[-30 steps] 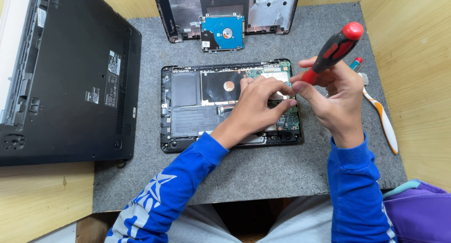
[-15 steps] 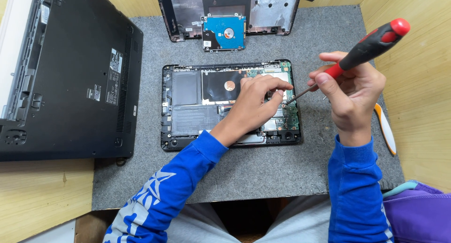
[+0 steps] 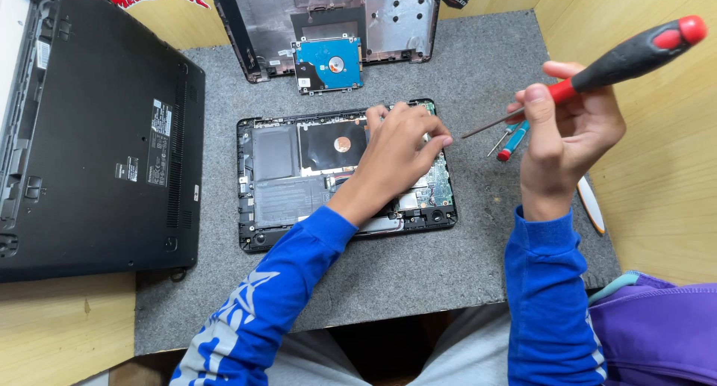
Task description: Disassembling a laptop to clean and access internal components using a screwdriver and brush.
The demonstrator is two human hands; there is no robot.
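- I saw a grey felt mat point(image 3: 463, 266) lying on a pale wooden bench, boxed in by wooden walls.
- An opened small laptop point(image 3: 284, 181), its boards exposed, lay at the middle of the mat.
- My left hand point(image 3: 399, 151) rested on the laptop's right half, fingers curled down onto the board; whether they pinched anything I could not tell.
- My right hand point(image 3: 571, 136) was closed around a red-and-black screwdriver point(image 3: 597, 66), raised just right of the laptop, tip clear of it.
- A small blue screwdriver point(image 3: 514, 141) lay on the mat beneath.
- A larger black laptop point(image 3: 97, 139) sat upside down at left; a blue hard drive point(image 3: 328, 63) lay against a removed cover point(image 3: 336, 13) at the far edge.
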